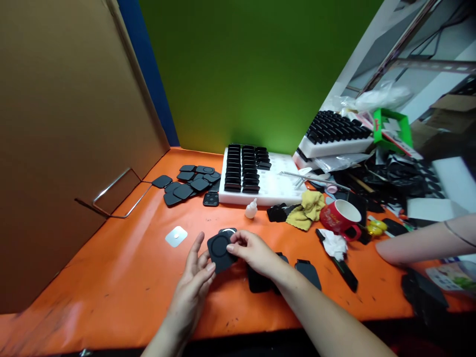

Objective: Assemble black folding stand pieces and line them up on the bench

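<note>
Before the tray (260,199), the right hand (253,249) pinches the pad's (218,246) edge and the left hand (195,277) holds its opposite side, probably to keep the ringed face uncovered. The bottle (251,210) stands just before the tray, seemingly for easy reach.

The left hand (195,275) curves loosely, index finger (199,242) raised; just beside it, the right hand (253,251) pinches between thumb (235,249) and fingers (240,235); 2 bare forearms (320,305) extend behind.

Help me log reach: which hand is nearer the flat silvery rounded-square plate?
Left. The left hand is just right of the plate; the right hand is farther right.
</note>
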The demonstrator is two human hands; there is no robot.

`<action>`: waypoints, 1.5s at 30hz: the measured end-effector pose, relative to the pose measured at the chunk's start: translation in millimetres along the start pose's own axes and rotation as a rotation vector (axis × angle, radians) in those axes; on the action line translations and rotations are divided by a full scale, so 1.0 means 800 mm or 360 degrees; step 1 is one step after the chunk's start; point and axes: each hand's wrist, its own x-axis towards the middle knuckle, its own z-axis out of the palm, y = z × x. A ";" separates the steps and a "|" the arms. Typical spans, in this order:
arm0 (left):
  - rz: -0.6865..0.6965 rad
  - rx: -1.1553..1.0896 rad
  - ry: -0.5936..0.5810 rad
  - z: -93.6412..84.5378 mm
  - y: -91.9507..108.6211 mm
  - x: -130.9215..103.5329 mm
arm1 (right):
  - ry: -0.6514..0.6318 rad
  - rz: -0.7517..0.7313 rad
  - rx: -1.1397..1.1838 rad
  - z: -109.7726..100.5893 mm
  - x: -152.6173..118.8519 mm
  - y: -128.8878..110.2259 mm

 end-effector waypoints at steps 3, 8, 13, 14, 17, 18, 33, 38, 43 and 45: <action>0.0076 0.0214 -0.0034 -0.007 -0.012 0.006 | 0.0036 -0.0040 -0.0161 -0.013 -0.001 0.000; 0.0434 0.1347 0.0140 -0.039 -0.025 0.027 | 0.0374 -0.0230 -0.0300 -0.049 0.002 -0.003; 0.0595 0.2240 -0.0194 -0.049 -0.027 0.056 | 0.0118 -0.0115 -0.0129 -0.051 0.012 0.014; 0.0618 0.2275 -0.0201 -0.048 -0.027 0.060 | 0.0082 -0.0091 -0.0104 -0.047 0.014 0.018; 0.0631 0.2269 -0.0164 -0.043 -0.029 0.066 | 0.0033 -0.0041 -0.0099 -0.037 0.021 0.031; 0.0631 0.2267 -0.0147 -0.042 -0.030 0.066 | 0.0030 -0.0034 -0.0114 -0.034 0.023 0.034; 0.0622 0.2269 -0.0023 -0.037 -0.035 0.065 | 0.0077 -0.0024 -0.0333 -0.023 0.022 0.036; 0.0630 0.2291 -0.0026 -0.038 -0.036 0.065 | 0.0082 -0.0021 -0.0392 -0.024 0.021 0.037; 0.0623 0.2312 -0.0024 -0.038 -0.036 0.065 | 0.0095 -0.0026 -0.0420 -0.023 0.022 0.039; 0.0620 0.2317 -0.0021 -0.038 -0.036 0.066 | 0.0113 -0.0024 -0.0425 -0.022 0.022 0.040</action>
